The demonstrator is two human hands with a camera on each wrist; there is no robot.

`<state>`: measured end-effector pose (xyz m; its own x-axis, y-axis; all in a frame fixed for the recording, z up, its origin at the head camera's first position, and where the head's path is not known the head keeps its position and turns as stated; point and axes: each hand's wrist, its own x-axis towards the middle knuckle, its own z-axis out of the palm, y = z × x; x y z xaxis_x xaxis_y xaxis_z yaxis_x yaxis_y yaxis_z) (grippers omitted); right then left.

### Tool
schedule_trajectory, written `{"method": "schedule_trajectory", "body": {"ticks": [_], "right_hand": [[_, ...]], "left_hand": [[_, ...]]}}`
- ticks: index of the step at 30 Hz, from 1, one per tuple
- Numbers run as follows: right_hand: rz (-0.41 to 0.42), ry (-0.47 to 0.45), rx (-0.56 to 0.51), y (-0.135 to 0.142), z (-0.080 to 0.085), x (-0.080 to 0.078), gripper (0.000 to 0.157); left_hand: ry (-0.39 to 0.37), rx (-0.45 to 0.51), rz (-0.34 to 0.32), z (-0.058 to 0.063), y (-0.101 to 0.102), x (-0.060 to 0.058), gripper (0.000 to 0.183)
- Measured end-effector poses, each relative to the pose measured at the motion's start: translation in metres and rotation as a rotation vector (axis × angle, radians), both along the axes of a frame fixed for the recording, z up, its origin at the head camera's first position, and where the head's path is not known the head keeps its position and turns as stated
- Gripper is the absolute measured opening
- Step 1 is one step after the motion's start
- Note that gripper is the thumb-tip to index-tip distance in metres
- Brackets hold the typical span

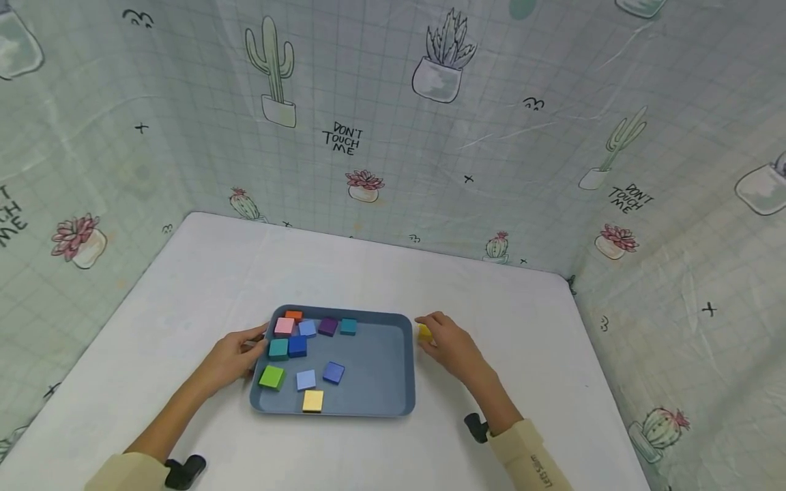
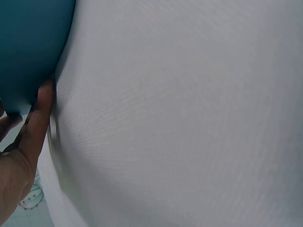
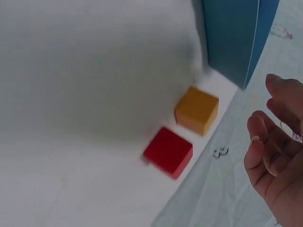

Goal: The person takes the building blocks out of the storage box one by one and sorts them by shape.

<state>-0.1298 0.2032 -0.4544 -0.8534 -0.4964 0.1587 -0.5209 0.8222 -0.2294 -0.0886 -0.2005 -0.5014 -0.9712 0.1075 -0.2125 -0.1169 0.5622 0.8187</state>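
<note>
This looks like a small screened-off booth; whether it stands in a home, a lab or an office cannot be told. Grid-patterned cloth (image 1: 393, 75) rises behind the white tabletop (image 1: 368, 273) and along both sides, creased like hung fabric (its print is homely: potted cacti (image 1: 271, 61), pink succulents (image 1: 365, 181) and "DON'T TOUCH ME" lettering (image 1: 344, 138)). Black wrist-worn devices (image 1: 185, 472) suggest a filming station.

The right hand (image 1: 453, 346) partly hides the yellow cube (image 1: 424, 333); the pink cube (image 1: 285, 327) covers part of the orange cube (image 1: 295, 316). The left wrist view's edge crops the tray (image 2: 31, 42) and left hand (image 2: 22, 158).
</note>
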Motion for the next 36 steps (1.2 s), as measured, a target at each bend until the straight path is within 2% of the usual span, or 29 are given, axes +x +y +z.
{"method": "schedule_trajectory", "body": {"ticks": [4,10,16,22,36], "right_hand": [[0.069,-0.034,0.005,-0.013,-0.004,0.005,0.042],[0.091,-0.107,0.070,-0.031,-0.004,0.010,0.044],[0.117,-0.197,0.073,-0.046,0.001,0.017,0.044],[0.138,-0.258,0.084,-0.055,-0.003,0.022,0.044],[0.234,-0.257,0.099,-0.069,-0.011,0.031,0.047]], "left_hand": [[0.005,0.007,-0.003,0.000,-0.001,0.000,0.051],[0.009,0.010,-0.001,-0.001,-0.001,0.000,0.051],[0.027,0.000,-0.005,-0.002,-0.002,0.000,0.051],[0.046,-0.001,-0.012,-0.002,-0.001,-0.001,0.051],[0.035,-0.002,-0.002,-0.006,-0.002,-0.002,0.053]]}}
